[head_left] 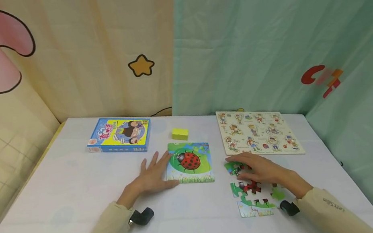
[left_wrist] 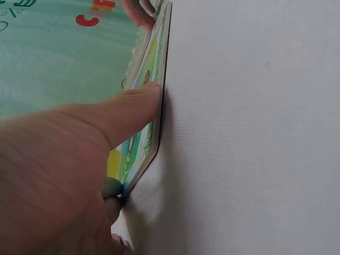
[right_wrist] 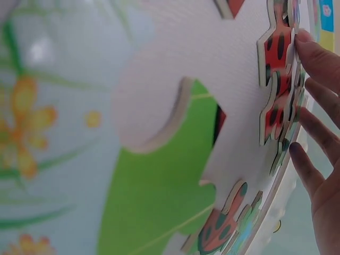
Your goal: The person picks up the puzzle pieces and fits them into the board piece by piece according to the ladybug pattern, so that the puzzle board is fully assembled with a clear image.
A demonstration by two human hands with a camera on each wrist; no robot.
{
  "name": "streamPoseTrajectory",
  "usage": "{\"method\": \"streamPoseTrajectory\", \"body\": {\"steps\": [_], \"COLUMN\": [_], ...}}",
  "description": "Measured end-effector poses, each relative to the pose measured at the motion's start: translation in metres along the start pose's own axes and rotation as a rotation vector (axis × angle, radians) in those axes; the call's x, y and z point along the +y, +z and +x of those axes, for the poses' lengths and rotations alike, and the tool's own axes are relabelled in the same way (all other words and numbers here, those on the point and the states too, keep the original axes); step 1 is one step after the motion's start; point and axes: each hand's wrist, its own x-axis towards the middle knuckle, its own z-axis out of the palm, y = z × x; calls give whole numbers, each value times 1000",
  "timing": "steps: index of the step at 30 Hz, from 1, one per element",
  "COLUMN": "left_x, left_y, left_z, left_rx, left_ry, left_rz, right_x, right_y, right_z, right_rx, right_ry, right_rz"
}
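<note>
A square ladybug picture board [head_left: 190, 160] lies flat on the white table. My left hand [head_left: 154, 177] rests along its left side, fingers spread toward the upper left edge and thumb at the lower left corner. In the left wrist view the thumb [left_wrist: 135, 106] touches the board's edge. To the board's right lie several loose jigsaw pieces [head_left: 247, 209] with red, green and pale blue parts. Over the upper ones is my right hand [head_left: 262, 166], its fingers extended and covering some pieces. A green piece [right_wrist: 159, 196] is close to the right wrist camera, with red spotted pieces [right_wrist: 276, 50] near the fingertips.
A blue and yellow box [head_left: 123, 135] lies at the back left. Beside it, behind the ladybug board, sits a small yellow block [head_left: 180, 134]. A pale board with small printed figures [head_left: 260, 131] lies at the back right, just beyond my right hand. Curtains hang behind the table.
</note>
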Motion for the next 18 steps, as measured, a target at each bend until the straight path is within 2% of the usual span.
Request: {"method": "streamPoseTrajectory", "body": {"steps": [9, 14, 18], "left_x": [-1, -8, -11], "left_y": [-2, -5, -4], "left_z": [-10, -9, -6], "left_rx": [-28, -45, -59], "left_ry": [36, 66, 71], "left_rz": [9, 13, 2], "right_x": [-1, -2, -1], "right_y": [-2, -5, -4], "right_z": [6, 9, 10], "right_rx": [-21, -31, -40], "right_ry": [8, 25, 3], "right_rz": [-13, -22, -28]}}
